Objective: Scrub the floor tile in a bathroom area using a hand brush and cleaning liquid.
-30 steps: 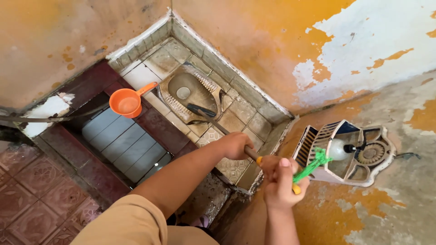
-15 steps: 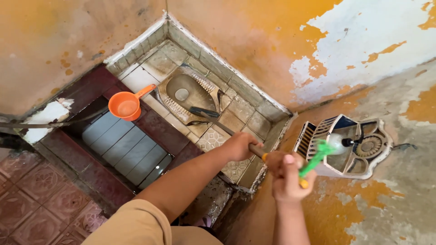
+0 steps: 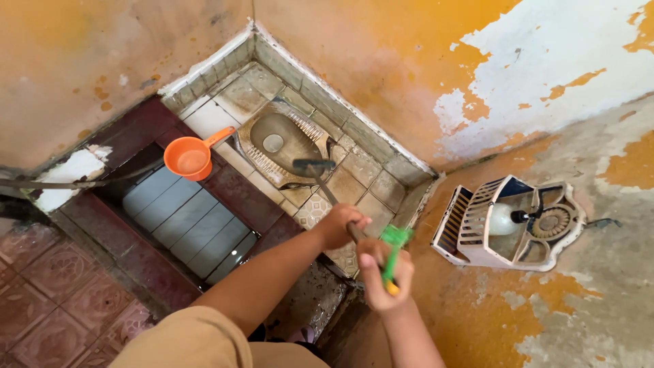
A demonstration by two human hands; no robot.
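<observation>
Head view, looking down past our own arms. Nearest us, our right hand (image 3: 383, 274) is clenched around the upper end of a long brush handle (image 3: 340, 215), along with a green and yellow part (image 3: 392, 249) whose kind we cannot tell. Just ahead and to the left, our left hand (image 3: 338, 225) grips the same handle lower down, fingers wrapped around it. The two hands sit close together, almost touching.

From our hands the handle slants away and down to a dark brush head (image 3: 310, 165), which rests at the near rim of a squat toilet (image 3: 281, 143) set in a raised, tiled platform (image 3: 354, 167) in the corner. The bowl looks stained and wet.

To the left of the toilet, an orange dipper (image 3: 190, 157) sits at the edge of a tiled water trough (image 3: 184, 215), its handle pointing toward the toilet.

To the right, well apart from our hands, a white plastic rack (image 3: 477, 235) is fixed to the wall and holds a pale bottle (image 3: 503, 219) lying on its side.

Farthest away, the walls (image 3: 409, 61) are orange with large patches of peeling white. At lower left we see red patterned floor tiles (image 3: 41, 320).
</observation>
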